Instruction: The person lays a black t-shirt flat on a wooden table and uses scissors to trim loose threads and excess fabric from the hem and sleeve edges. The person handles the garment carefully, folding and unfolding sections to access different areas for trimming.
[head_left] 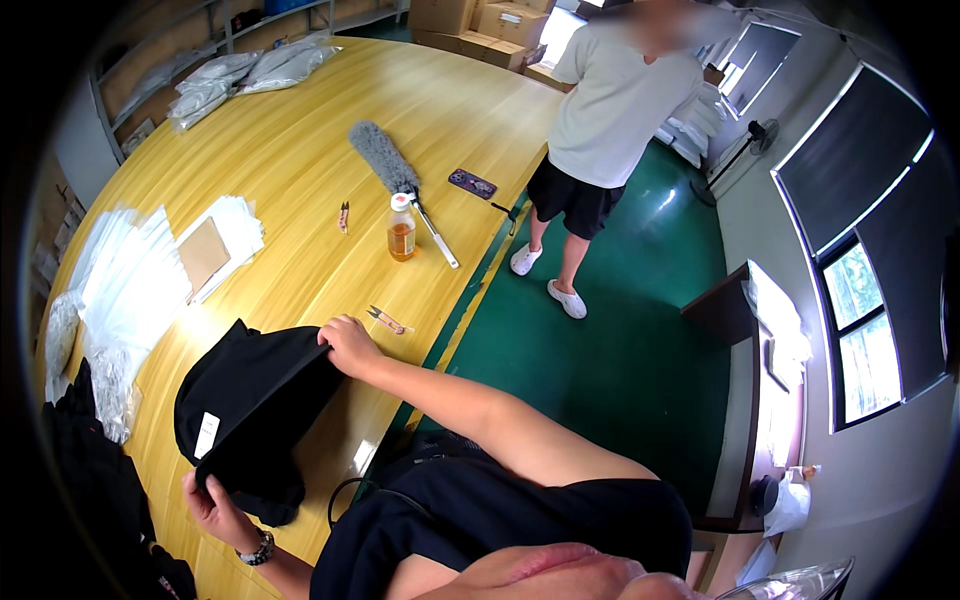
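A black garment (pixel 240 385) with a small white label (pixel 207 435) lies partly raised on the wooden-topped table. My right hand (pixel 350 347) pinches its upper right edge, and the fabric stretches taut from there to the lower left. At that lower corner my left hand (pixel 215 512), with a dark bracelet at the wrist, grips the edge between thumb and fingers. Part of the cloth folds and hangs beneath the stretched edge. Just beyond my right hand lies a pair of thread snips (pixel 388 321), touched by neither hand.
Clear plastic bags (pixel 125 290) and a brown card (pixel 204 253) lie to the left, above more dark clothing (pixel 95 480). Farther off are a bottle (pixel 401 232), a grey duster (pixel 383 157), a phone (pixel 472 183) and other snips (pixel 344 217). A person (pixel 620 110) stands beyond the table's right edge.
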